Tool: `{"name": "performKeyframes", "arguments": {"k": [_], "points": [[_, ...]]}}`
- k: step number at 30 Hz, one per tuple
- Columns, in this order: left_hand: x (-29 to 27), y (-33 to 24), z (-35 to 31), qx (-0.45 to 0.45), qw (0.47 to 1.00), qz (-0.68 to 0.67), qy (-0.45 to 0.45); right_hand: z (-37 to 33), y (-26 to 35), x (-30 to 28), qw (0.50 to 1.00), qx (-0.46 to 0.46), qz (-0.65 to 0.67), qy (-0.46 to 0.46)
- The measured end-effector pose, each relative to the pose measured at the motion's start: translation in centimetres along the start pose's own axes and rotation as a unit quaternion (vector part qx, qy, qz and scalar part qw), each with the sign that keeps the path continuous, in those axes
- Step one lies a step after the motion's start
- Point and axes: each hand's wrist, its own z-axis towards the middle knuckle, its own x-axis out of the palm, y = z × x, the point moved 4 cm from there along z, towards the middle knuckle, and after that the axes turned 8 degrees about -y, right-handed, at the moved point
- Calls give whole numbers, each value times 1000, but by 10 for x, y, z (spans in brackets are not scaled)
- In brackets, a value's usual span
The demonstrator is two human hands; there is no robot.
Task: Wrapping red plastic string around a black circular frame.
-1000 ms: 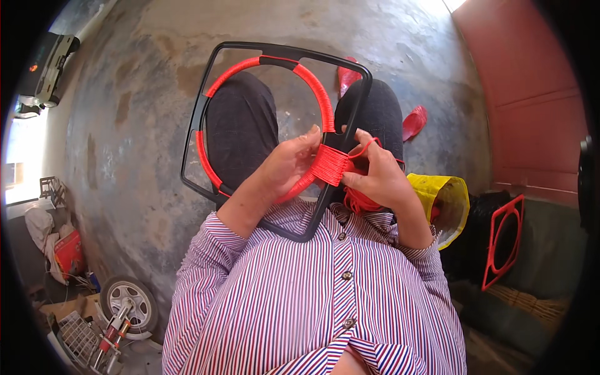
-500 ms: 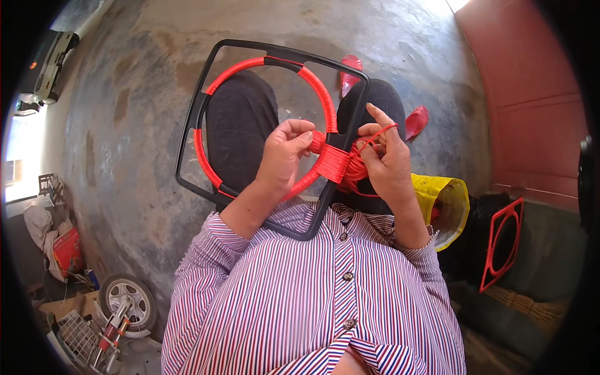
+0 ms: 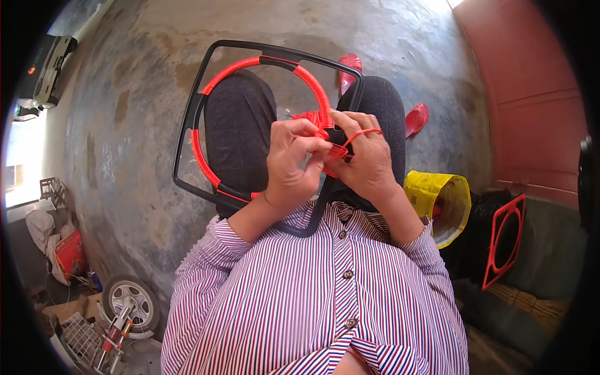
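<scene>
A black rectangular frame [image 3: 281,50] with an inner ring rests across my lap. Red cord is wound tightly around long stretches of the ring [image 3: 314,84], with black showing between. My left hand [image 3: 292,162] is closed, its thumb and fingers pinching red cord at the frame's right bar. Close against it, my right hand [image 3: 365,156] is curled over the same bar, a strand of red cord [image 3: 364,132] running across its fingers. More red cord [image 3: 306,116] shows inside the ring, just beyond my left hand. The fingers cover most of the wound part on the bar.
To my right stand a yellow bag [image 3: 422,190] with an open mouth and a red frame [image 3: 504,240] leaning near black material. A wheel [image 3: 130,300] and a red tool [image 3: 112,337] lie at the lower left. Red shoes [image 3: 417,120] show beyond my knees.
My right hand has moved left to meet my left hand at the bar. The loose cord bundle right of the bar is no longer visible there. The frame has shifted slightly left.
</scene>
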Motion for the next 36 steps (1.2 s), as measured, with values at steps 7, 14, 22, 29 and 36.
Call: {"name": "performKeyframes", "arguments": {"k": [7,14,22,29,36], "points": [[2,16,-6,-85,991,-99,15,-6,-16,25,988,30,136,66],[-9,19,1,-99,995,-24,-17,-6,-43,-22,950,172,234,-112],[7,64,-18,-509,807,-299,1,-34,-73,-80,919,279,265,85],[22,50,-14,-553,732,-387,91,-37,-93,-100,881,284,374,61],[25,47,-10,-553,687,-461,98,-49,-146,-111,629,189,745,-116]]}}
